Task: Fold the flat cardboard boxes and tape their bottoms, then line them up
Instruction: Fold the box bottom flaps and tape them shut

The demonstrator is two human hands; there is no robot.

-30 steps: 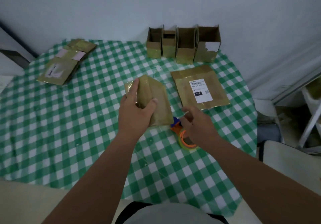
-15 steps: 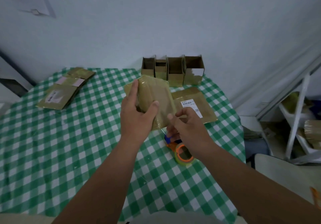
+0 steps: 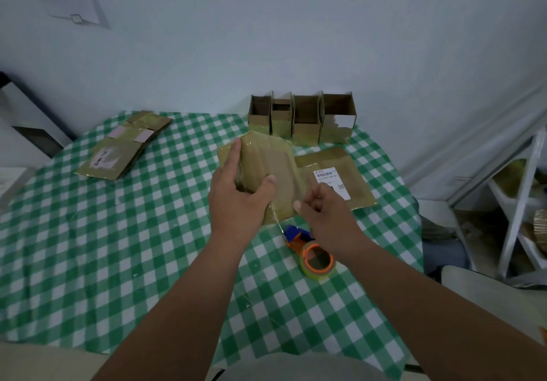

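The left hand [image 3: 238, 194] grips the box [image 3: 266, 170] being worked on, fingers up its far-left side and thumb pressed on the near face, holding it lifted above the checked tablecloth [image 3: 88, 232]; the box sits directly ahead of that palm, its long axis running from near-right to far-left, tilted away from the person. The right hand [image 3: 321, 209] hovers at the box's near-right corner, fingers curled in towards the thumb as if pinching a tape end; whether it truly holds anything I cannot tell, though a thin clear strip seems to run from that corner down to the tape dispenser [image 3: 310, 250], which lies on the cloth just below and behind the right wrist. The right hand is therefore the nearer one to both tape and loose corner; the next move likely turns on pressing or tearing along that edge. Beyond the held box, four folded boxes [image 3: 302, 120] stand in a row by the wall; a flat labelled box [image 3: 337, 176] lies just right of the hands; more flat boxes [image 3: 118, 150] lie well off to the left.
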